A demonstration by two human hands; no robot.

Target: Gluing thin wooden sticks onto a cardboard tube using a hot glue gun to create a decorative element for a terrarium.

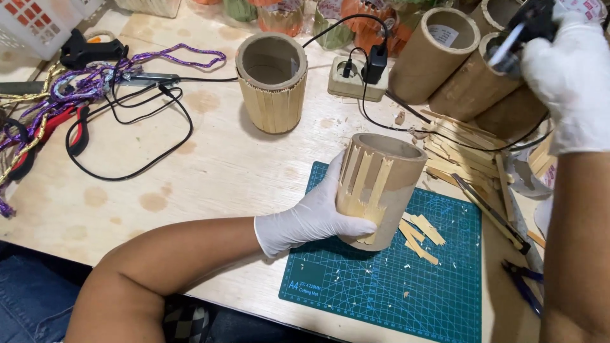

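Gloved hands at the cutting mat [406, 279].
Left hand [305, 219] grips the cardboard tube [387, 184]; right hand [572, 82] clasps a glue gun [524, 28].

Two upright cardboard tubes clad in pale wooden sticks stand here: one [380, 190] on the green cutting mat [406, 279], one [272, 81] farther back. Three bare brown cardboard tubes [473, 82] lie stacked, and two white-gloved hands [311, 219] show.
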